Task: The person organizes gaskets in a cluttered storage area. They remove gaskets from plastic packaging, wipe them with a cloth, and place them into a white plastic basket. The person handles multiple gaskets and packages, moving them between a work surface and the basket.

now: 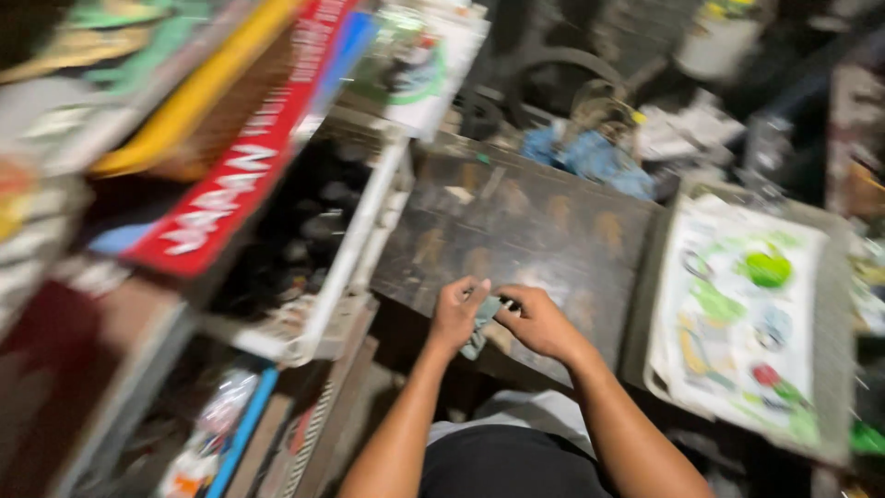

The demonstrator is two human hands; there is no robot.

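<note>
My left hand (458,314) and my right hand (537,320) meet over the near edge of a dark, worn metal box lid (535,221). Between them they hold a small grey-green cloth or rag (483,325), with the fingers of both hands curled on it. The picture is motion-blurred, so the exact grip and any smaller item inside the cloth cannot be made out. My forearms reach up from the bottom of the view.
A cluttered shelf unit (341,267) with boxes and a red printed strip (235,175) stands at left. A flat printed package (737,314) with coloured pictures lies at right. Blue cloth (590,157), a white bucket (719,41) and dark parts fill the back.
</note>
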